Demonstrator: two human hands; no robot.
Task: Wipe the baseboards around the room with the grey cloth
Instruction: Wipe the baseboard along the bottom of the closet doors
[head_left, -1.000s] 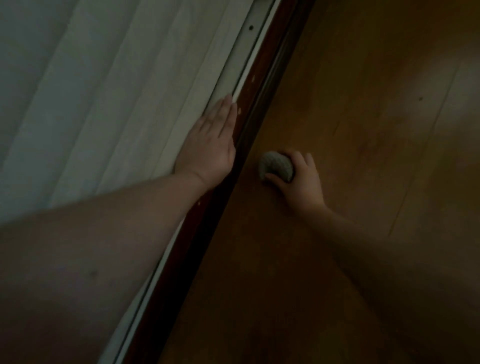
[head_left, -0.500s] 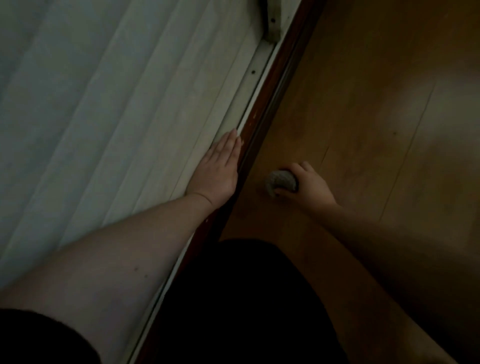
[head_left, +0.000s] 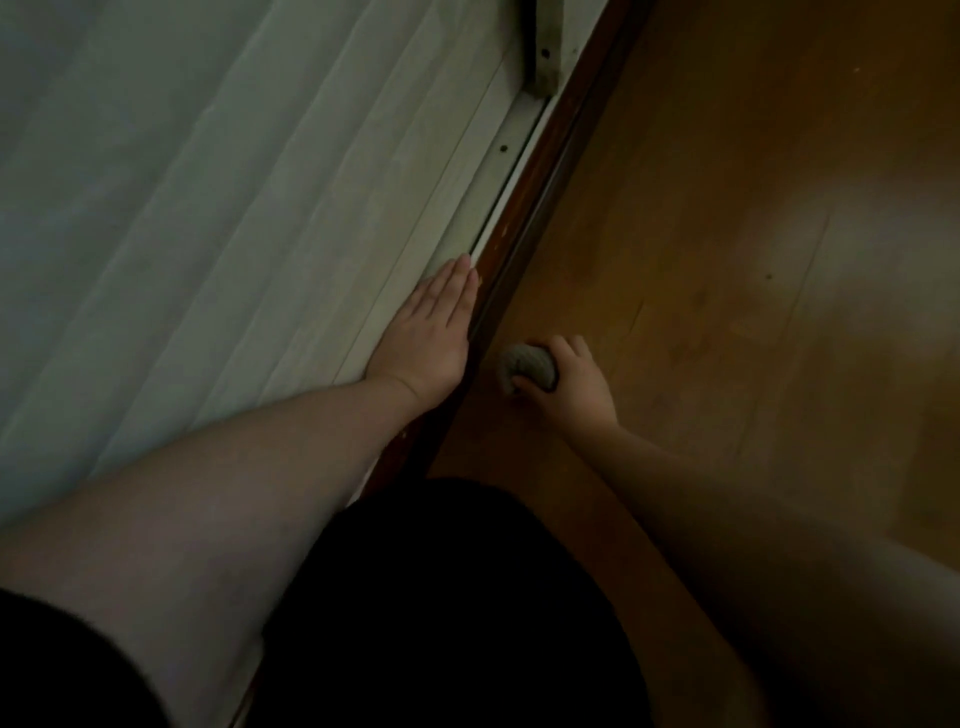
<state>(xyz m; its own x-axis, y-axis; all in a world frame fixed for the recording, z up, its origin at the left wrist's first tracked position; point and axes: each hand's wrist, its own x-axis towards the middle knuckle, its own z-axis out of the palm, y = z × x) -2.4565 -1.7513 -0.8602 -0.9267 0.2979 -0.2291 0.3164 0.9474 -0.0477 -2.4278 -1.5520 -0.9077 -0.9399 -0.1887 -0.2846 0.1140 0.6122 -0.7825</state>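
While the left hand (head_left: 434, 332) lay flat with straight fingers on the pale ledge by the curtain (head_left: 208, 208), the right hand (head_left: 569, 382) curled around the balled-up grey cloth (head_left: 527, 366). That cloth sat low by the dark baseboard (head_left: 511, 244), just left of the right hand's fingers, over the wooden floor (head_left: 727, 260).

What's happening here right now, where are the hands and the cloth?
A person is crouched by the wall, cleaning along its base. The right hand has a grip on a bunched grey cloth, held low on the wooden floor close beside the dark brown baseboard; the dim light hides whether the cloth touches it. The left hand lies flat, fingers straight, against the pale sill just above the baseboard. A white curtain hangs to the left.
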